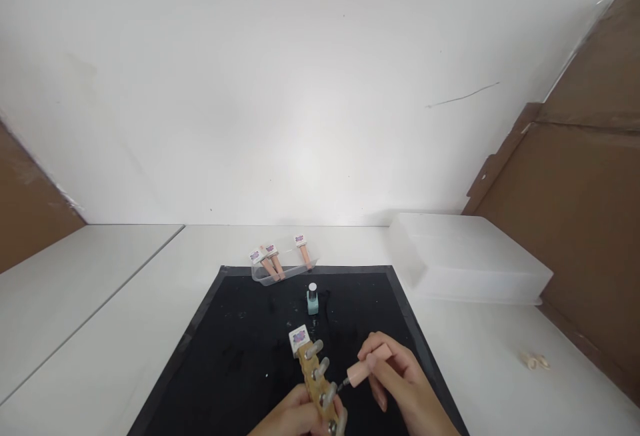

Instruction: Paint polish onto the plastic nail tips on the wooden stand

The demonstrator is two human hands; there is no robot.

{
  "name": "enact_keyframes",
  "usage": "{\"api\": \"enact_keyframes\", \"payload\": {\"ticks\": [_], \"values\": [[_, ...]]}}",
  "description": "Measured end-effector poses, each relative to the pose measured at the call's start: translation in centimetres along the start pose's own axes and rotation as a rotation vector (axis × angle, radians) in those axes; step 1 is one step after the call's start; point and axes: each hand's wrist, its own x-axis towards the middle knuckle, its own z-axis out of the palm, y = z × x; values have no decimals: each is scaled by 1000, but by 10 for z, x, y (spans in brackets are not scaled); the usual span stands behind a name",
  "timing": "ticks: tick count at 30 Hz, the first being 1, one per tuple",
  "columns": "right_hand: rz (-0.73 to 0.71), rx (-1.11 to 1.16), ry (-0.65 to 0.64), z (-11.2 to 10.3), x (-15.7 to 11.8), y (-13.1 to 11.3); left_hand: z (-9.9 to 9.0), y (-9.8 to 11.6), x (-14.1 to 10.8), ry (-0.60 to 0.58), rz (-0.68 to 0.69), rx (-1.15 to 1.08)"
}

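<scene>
My left hand (295, 415) is closed round the lower part of a wooden nail-tip holder (311, 373), which carries several clear false nails (321, 369) in a row. Between the fingers of my right hand (400, 383) is a nail polish brush (361, 372) with a pink cap handle. Its dark bristle end points left and is close to one of the false nails; I cannot tell whether they touch. By the holder's far end stands a white nail polish bottle (299, 338) with a purple flower label. The lower end of the holder is partly hidden by my left hand.
A teal nail polish bottle (313, 301) stands farther back on the black mat (240, 336). Behind it, a clear tray (287, 255) holds several pink-capped bottles. A translucent white box (475, 256) is at the right, with small beige rings (534, 360) nearer me.
</scene>
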Motion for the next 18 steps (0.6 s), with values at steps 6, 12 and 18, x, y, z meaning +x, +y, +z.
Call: {"api": "enact_keyframes", "payload": {"ticks": [6,12,18], "values": [[0,40,33,-2,1,1,-2,-2,6,-38,17,-7],[-3,-39,-65,1,-1,-2,-5,-5,10,-68,38,2],[-45,-94,-4,1,2,5,-10,-13,17,-69,41,-5]]}}
